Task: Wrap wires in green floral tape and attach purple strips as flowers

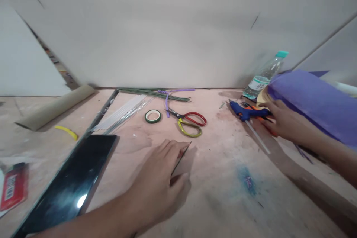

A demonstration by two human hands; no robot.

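Observation:
My left hand (164,174) rests low over the table in front of the scissors, its fingers closed on a thin dark green-looking wire (182,157) that slants up to the right. My right hand (281,119) reaches in from the right, fingers around the handle end of a blue hot glue gun (247,112). A clear glue stick (259,139) sticks out of the gun toward me. Part of the handle and something orange lie under the fingers. Red-and-yellow-handled scissors (191,123) lie beyond my left hand, beside a roll of green tape (153,116).
Green stem wires (156,93), a purple strip (167,104) and clear glue sticks (122,113) lie at the back. A phone (75,178), cardboard tube (55,108) and red packet (15,187) are left. A water bottle (262,80) and purple sheets (312,100) stand right.

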